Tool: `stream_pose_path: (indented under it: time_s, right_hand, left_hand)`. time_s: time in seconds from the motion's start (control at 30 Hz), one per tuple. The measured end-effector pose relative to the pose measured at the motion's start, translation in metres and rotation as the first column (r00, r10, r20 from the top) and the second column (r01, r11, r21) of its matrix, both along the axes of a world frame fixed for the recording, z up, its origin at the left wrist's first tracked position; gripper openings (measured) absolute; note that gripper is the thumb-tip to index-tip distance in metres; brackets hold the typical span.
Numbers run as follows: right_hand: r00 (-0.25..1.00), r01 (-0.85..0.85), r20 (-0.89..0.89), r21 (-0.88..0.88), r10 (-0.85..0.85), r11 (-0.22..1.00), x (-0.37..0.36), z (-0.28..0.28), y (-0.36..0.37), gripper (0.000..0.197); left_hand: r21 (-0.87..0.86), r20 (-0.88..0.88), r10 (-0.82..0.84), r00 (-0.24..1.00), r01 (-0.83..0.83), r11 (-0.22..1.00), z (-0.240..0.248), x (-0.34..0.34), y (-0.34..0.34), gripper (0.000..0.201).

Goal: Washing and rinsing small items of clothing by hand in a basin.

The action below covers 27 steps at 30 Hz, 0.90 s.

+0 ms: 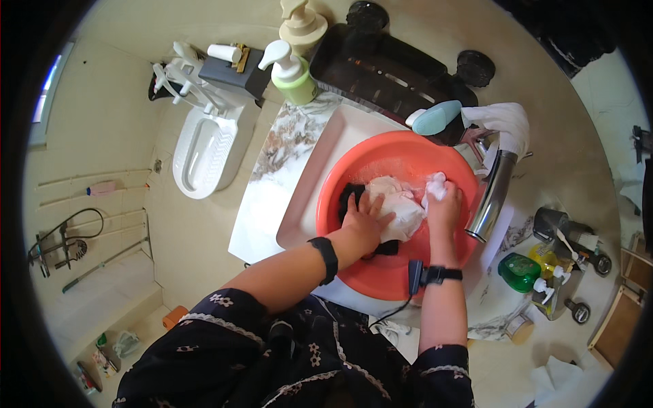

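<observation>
An orange-red plastic basin (pixel 329 183) sits in the white sink (pixel 299 214). Inside it lie a wet white cloth (pixel 401 214) and a black cloth (pixel 350 197), whose dark edge also shows beneath the white one. My left hand (pixel 362 223) rests on both cloths with its fingers spread. At the basin's right side, my right hand (pixel 444 206) is closed around a bunched part of the white cloth, which looks foamy. How far its fingers wrap is partly hidden. Dark bands circle both wrists.
A chrome faucet (pixel 493 197), draped with white cloth, stands right of the basin. Behind it are a teal-backed brush (pixel 437 118), a black rack (pixel 381 71) and a green pump bottle (pixel 296 81). A green soap bottle (pixel 519 273) stands at right. A squat toilet (pixel 204 153) is at left.
</observation>
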State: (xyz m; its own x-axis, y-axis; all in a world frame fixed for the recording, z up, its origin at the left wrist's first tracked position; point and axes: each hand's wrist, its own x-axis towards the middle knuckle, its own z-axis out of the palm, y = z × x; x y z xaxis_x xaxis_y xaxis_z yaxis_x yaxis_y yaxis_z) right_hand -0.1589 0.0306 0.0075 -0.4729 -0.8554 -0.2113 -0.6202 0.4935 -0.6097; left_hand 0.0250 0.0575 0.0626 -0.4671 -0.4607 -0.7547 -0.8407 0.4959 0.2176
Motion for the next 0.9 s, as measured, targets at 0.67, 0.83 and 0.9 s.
stream_pose_path:
  time_s: [0.67, 0.83, 0.9]
  right_hand:
    - [0.793, -0.486, -0.340, 0.148, 0.505, 0.862, 0.055, -0.038, 0.036, 0.056]
    - [0.630, -0.599, -0.407, 0.286, 0.661, 0.748, 0.041, -0.029, -0.016, 0.041]
    - [0.743, -0.503, -0.245, 0.408, 0.622, 0.762, 0.028, -0.038, -0.042, 0.041]
  left_hand:
    - [0.070, -0.064, 0.098, 0.993, -0.093, 0.993, -0.024, 0.002, -0.007, 0.067]
    - [0.058, -0.052, 0.095, 0.994, -0.092, 0.994, -0.024, -0.001, -0.010, 0.064]
    - [0.054, -0.039, 0.092, 0.995, -0.089, 0.995, -0.024, -0.005, -0.010, 0.062]
